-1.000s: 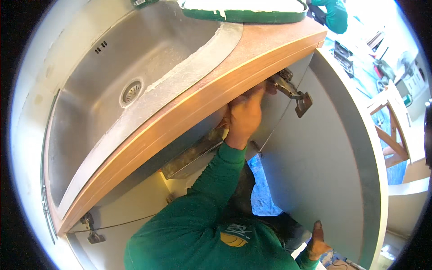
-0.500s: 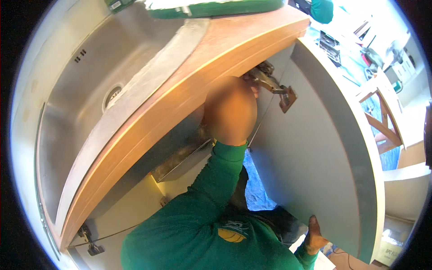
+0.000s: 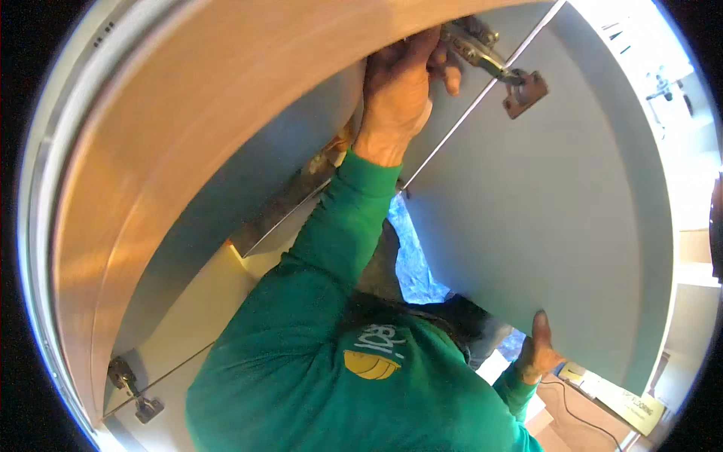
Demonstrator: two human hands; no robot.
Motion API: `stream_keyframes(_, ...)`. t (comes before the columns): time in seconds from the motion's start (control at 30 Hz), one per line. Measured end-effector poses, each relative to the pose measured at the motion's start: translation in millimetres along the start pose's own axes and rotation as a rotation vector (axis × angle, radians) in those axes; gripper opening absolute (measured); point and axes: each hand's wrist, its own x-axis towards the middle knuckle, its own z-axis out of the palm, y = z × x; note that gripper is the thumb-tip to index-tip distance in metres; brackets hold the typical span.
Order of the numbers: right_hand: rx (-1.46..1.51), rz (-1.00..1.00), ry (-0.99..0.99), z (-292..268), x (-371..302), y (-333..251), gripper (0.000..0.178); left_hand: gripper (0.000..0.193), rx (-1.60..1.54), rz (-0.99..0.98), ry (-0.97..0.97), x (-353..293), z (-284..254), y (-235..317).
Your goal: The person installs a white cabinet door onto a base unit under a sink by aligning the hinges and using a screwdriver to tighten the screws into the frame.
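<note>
My left hand (image 3: 395, 105) reaches up beneath the wooden countertop edge (image 3: 128, 173). Its fingers are curled beside a metal cabinet hinge (image 3: 478, 56); the fingertips are partly hidden, so what they grip cannot be made out. The hinge's mounting plate rests against the upper part of a grey cabinet door (image 3: 550, 203), which stands swung out to the right. Down at the door's lower edge, my right hand (image 3: 536, 354) grips it, thumb on the grey face and the other fingers hidden behind.
A second hinge (image 3: 135, 392) sits on the cabinet at lower left. The dark sink underside (image 3: 256, 143) curves below the countertop. Blue sheeting (image 3: 414, 264) shows through the gap under the door. A cable (image 3: 568, 414) and a pale yellow box (image 3: 625, 403) lie at lower right.
The view has come closer to the countertop edge, and the sink basin has left the picture. Both hands stay at the same places, one by the hinge, one on the door.
</note>
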Motion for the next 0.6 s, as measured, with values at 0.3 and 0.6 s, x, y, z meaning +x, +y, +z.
stream_keyframes(0.3,0.249,0.247,0.014,10,15,-23,0.038,0.026,0.021,0.052,0.064,3,11,-3)
stream_keyframes(0.6,0.313,0.198,0.040,12,10,-3,0.038,0.031,0.056,0.010,-0.124,1,-17,7)
